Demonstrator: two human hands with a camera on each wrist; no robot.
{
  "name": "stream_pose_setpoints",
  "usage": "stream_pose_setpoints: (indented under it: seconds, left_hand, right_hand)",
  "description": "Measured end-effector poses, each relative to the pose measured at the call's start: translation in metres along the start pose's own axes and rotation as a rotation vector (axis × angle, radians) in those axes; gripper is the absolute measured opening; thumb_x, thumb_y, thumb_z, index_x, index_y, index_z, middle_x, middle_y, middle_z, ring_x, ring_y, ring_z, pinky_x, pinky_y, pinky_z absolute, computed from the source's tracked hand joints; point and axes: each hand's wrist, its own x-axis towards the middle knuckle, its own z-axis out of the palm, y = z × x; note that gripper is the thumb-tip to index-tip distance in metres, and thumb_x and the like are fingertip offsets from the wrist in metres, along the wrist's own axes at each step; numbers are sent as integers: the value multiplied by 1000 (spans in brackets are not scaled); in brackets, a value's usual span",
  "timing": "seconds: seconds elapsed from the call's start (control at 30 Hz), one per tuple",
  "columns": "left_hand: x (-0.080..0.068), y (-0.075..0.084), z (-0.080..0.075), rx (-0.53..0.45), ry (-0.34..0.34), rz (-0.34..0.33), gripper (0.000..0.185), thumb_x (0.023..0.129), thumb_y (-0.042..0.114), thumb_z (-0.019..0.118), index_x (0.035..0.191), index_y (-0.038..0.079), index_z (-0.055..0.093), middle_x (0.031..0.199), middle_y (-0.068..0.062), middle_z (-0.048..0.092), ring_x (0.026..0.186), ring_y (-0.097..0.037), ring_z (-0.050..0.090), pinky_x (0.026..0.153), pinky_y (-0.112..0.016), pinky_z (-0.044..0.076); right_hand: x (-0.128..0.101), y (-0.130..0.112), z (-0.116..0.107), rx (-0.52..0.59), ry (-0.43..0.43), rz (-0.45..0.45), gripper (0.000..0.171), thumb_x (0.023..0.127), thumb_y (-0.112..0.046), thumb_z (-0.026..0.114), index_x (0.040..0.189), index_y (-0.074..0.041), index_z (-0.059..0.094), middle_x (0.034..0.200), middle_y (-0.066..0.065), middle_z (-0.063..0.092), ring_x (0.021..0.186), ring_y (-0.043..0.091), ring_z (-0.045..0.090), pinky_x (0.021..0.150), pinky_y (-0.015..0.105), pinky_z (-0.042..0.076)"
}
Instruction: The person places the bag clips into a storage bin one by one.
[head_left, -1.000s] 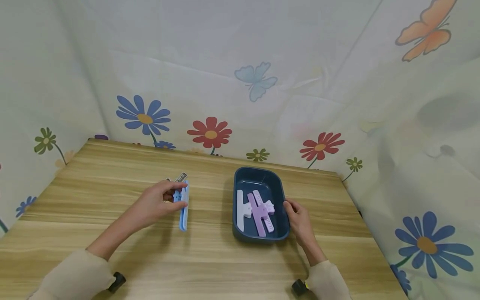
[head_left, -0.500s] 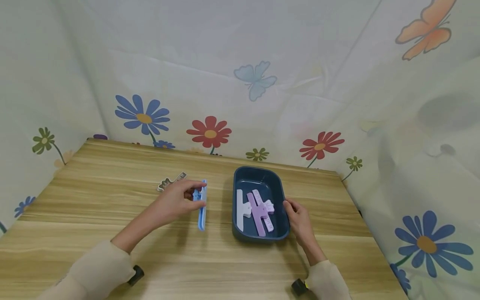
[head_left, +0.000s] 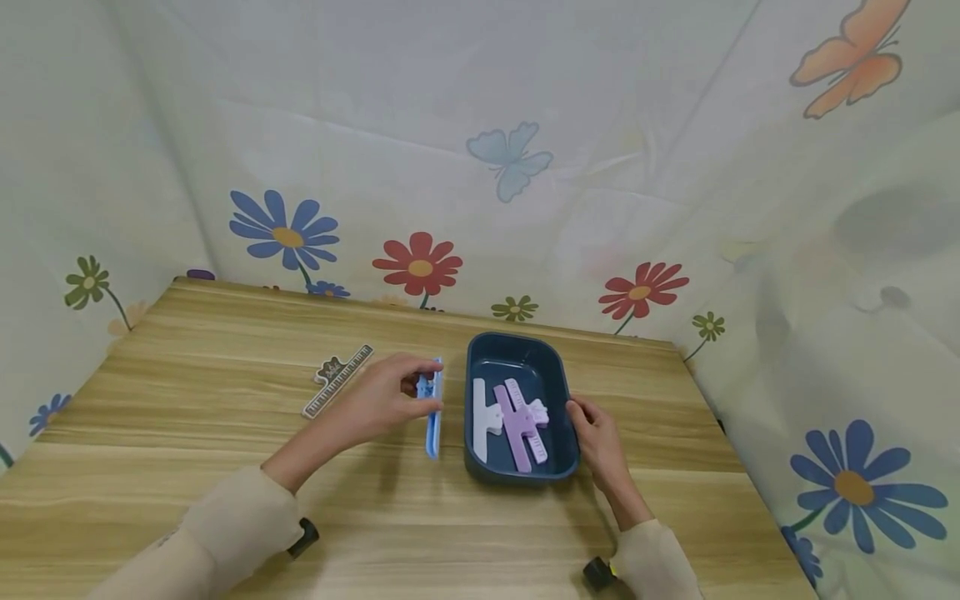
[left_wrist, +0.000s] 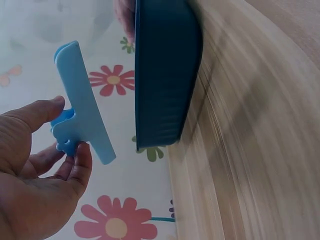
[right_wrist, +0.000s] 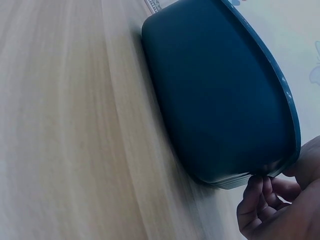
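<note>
Between thumb and fingers, my left hand [head_left: 378,400] pinches a light blue bag clip [left_wrist: 85,107] by its handle. The clip is held in the air just left of a dark blue plastic basin [head_left: 517,481]. My right hand [head_left: 602,442] grips the basin's right rim, thumb on top and fingers curled beneath the edge in the right wrist view. Inside the basin lie a white clip [head_left: 481,421], a purple clip [head_left: 514,433] and a pale lilac clip [head_left: 537,446], the purple one across the lilac one.
A clip with a piano-key pattern [head_left: 339,383] lies on the wooden table [head_left: 187,375], behind and left of my left hand. Behind the table hangs a white cloth [head_left: 360,125] printed with flowers and butterflies.
My left hand has moved right with the light blue clip, closer to the basin, uncovering the piano-key clip. The right hand and the basin have stayed in place.
</note>
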Motion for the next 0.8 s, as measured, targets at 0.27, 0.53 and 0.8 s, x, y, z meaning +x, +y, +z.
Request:
stream_pose_setpoints:
  seconds: [0.27,0.53,0.8]
  left_hand:
    - [11,9,13,8,-33,-16,54,89,18,84,137,1,65,121,-12,64,100,-23,60,89,-36,57]
    - [22,19,22,19,-61,-25,54,89,19,84,137,4,65,121,-9,65,99,-22,57,86,-33,56]
    - [36,25,35,59,-79,-6,53,89,22,84,137,6,66,113,-6,64,97,-22,56,82,-29,55]
  right_hand:
    - [0,-1,-1,-9,4,-8,31,106,-14,58,128,7,68,123,24,69,106,28,64,82,18,49]
    - [1,-2,-1,-6,7,1,30,106,-14,58,127,6,69,121,23,70,103,27,64,81,18,49]
    - [0,-2,-2,1,3,0,31,106,-14,58,127,7,68,122,24,69,105,30,64,81,18,50]
